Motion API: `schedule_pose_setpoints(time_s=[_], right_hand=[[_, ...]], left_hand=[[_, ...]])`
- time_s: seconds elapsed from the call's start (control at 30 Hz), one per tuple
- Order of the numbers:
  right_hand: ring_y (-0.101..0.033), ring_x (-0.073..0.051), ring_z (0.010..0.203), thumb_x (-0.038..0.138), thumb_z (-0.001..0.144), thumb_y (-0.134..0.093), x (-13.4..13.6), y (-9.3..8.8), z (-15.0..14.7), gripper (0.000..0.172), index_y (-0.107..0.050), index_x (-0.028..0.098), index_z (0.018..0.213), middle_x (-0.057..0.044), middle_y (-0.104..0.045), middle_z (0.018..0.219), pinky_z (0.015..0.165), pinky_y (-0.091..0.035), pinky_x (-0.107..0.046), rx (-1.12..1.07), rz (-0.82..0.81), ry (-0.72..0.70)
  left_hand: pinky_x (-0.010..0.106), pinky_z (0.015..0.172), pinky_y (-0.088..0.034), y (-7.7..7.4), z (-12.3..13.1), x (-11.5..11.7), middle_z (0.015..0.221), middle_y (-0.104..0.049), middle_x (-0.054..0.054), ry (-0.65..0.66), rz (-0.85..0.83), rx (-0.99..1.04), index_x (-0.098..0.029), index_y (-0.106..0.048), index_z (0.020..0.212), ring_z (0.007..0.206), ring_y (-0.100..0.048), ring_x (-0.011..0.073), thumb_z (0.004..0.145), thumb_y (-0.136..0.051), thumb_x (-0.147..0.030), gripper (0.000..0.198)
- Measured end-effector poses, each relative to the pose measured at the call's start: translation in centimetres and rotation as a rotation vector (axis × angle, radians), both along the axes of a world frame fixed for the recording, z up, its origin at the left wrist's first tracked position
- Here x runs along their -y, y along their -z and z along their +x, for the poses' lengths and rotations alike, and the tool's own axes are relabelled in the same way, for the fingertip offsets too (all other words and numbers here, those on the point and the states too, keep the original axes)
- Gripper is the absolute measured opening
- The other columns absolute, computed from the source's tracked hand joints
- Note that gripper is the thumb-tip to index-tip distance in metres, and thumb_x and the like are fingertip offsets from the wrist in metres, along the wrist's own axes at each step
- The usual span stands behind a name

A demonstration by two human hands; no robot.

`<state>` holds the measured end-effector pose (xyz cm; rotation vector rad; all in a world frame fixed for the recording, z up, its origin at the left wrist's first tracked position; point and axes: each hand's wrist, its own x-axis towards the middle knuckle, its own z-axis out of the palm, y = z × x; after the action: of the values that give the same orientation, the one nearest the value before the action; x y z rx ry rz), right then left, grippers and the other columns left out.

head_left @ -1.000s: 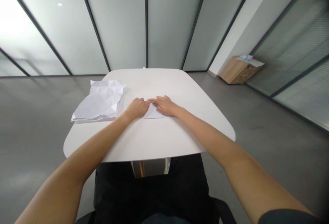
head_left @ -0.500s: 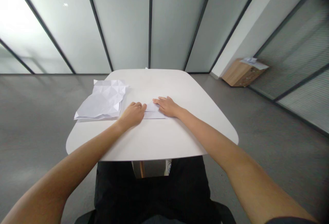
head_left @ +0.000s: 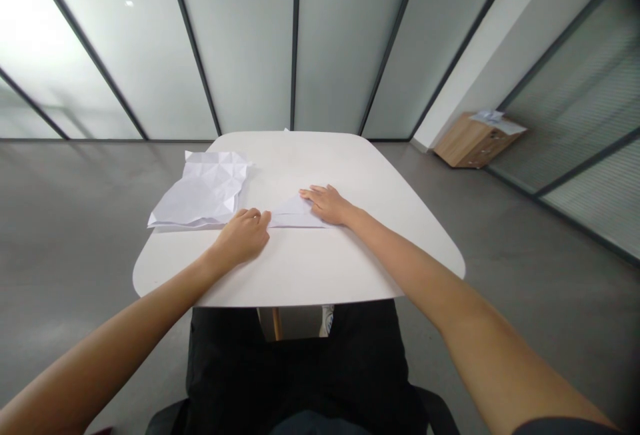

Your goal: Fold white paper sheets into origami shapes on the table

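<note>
While the right hand (head_left: 327, 204) lies flat on a folded white paper sheet (head_left: 293, 215), the left hand (head_left: 241, 236) rests open at its left tip, well apart.

Creased matt paper (head_left: 205, 188); smooth white tabletop (head_left: 320, 155); wooden cabinet (head_left: 463, 145).

A white table (head_left: 300, 168) is standing on a grey concrete floor (head_left: 75, 255), a low wooden cabinet (head_left: 473, 148) is sitting off to the right with loose papers (head_left: 493, 116) lying on top, and frosted glass panels (head_left: 240, 42) in dark frames are rising behind them beside a white pillar (head_left: 475, 42).
</note>
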<state>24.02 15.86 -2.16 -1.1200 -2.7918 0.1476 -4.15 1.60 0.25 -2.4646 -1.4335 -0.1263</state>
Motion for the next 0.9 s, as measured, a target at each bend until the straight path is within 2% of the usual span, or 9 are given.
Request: schedule_pose_setpoints(time_s=[0.17, 0.27, 0.33, 0.43, 0.53, 0.63, 0.8, 0.9], right_hand=[[-0.032, -0.031, 0.157, 0.020, 0.099, -0.037, 0.1, 0.0, -0.1, 0.060, -0.044, 0.020, 0.158, -0.008, -0.039, 0.168, 0.124, -0.020, -0.070, 0.028, -0.002, -0.007], [-0.031, -0.032, 0.158, 0.021, 0.099, -0.037, 0.2, -0.2, 0.0, 0.061, -0.041, 0.020, 0.160, -0.009, -0.038, 0.169, 0.125, -0.020, -0.070, 0.032, -0.011, -0.007], [-0.030, -0.032, 0.158, 0.021, 0.099, -0.038, 0.3, -0.3, 0.1, 0.062, -0.040, 0.020, 0.161, -0.010, -0.038, 0.169, 0.125, -0.019, -0.069, 0.028, -0.010, -0.009], [-0.029, -0.032, 0.158, 0.020, 0.098, -0.039, 0.3, -0.3, 0.2, 0.064, -0.039, 0.022, 0.162, -0.009, -0.038, 0.169, 0.125, -0.018, -0.069, 0.025, -0.014, -0.015], [-0.031, -0.032, 0.157, 0.019, 0.096, -0.040, 0.1, -0.1, 0.3, 0.066, -0.038, 0.025, 0.162, -0.007, -0.037, 0.170, 0.124, -0.019, -0.070, 0.021, -0.020, -0.014], [-0.033, -0.035, 0.155, 0.021, 0.096, -0.044, -0.1, 0.2, 0.4, 0.063, -0.045, 0.028, 0.159, -0.006, -0.033, 0.172, 0.123, -0.024, -0.066, 0.006, 0.038, -0.013], [-0.043, -0.033, 0.146, 0.020, 0.096, -0.047, -0.1, 0.3, 0.4, 0.057, -0.054, 0.027, 0.152, -0.008, -0.052, 0.160, 0.121, -0.031, -0.057, -0.027, 0.130, -0.019], [-0.045, -0.033, 0.144, 0.021, 0.097, -0.046, 0.1, 0.1, 0.3, 0.055, -0.056, 0.026, 0.150, -0.008, -0.055, 0.157, 0.118, -0.032, -0.056, -0.024, 0.135, -0.019]], left_hand=[[0.045, 0.086, -0.048, -1.8, 1.8, -2.2, 0.088, -0.072, 0.015, -0.133, 0.064, 0.048, -0.012, -0.067, 0.110, 0.094, -0.067, 0.0314, 0.102, -0.043, -0.024, 0.028], [0.045, 0.088, -0.047, -2.5, 3.7, -4.8, 0.097, -0.074, 0.016, -0.072, 0.091, 0.054, -0.015, -0.070, 0.100, 0.105, -0.065, 0.0325, 0.102, -0.045, -0.022, 0.026], [0.045, 0.091, -0.048, -2.5, 4.9, -6.6, 0.105, -0.074, 0.017, -0.053, 0.109, 0.068, -0.015, -0.071, 0.102, 0.110, -0.065, 0.0329, 0.102, -0.047, -0.023, 0.026], [0.040, 0.086, -0.051, -1.5, 6.2, -8.8, 0.105, -0.075, 0.014, -0.026, -0.004, 0.078, -0.015, -0.072, 0.107, 0.099, -0.069, 0.0280, 0.103, -0.047, -0.024, 0.027], [0.038, 0.089, -0.053, 0.0, 6.6, -10.0, 0.112, -0.075, 0.012, 0.018, -0.053, 0.128, -0.017, -0.071, 0.117, 0.102, -0.070, 0.0263, 0.105, -0.046, -0.030, 0.031], [0.037, 0.096, -0.052, 1.3, 6.4, -10.5, 0.112, -0.076, 0.011, 0.030, -0.066, 0.158, -0.019, -0.071, 0.120, 0.107, -0.068, 0.0252, 0.107, -0.041, -0.031, 0.034], [0.040, 0.103, -0.050, 2.2, 6.1, -10.7, 0.118, -0.072, 0.012, 0.078, -0.043, 0.184, -0.016, -0.068, 0.120, 0.110, -0.065, 0.0257, 0.107, -0.041, -0.030, 0.033], [0.043, 0.104, -0.050, 2.4, 5.9, -10.7, 0.127, -0.068, 0.014, 0.075, -0.040, 0.228, -0.015, -0.063, 0.123, 0.115, -0.063, 0.0271, 0.106, -0.043, -0.031, 0.031]])
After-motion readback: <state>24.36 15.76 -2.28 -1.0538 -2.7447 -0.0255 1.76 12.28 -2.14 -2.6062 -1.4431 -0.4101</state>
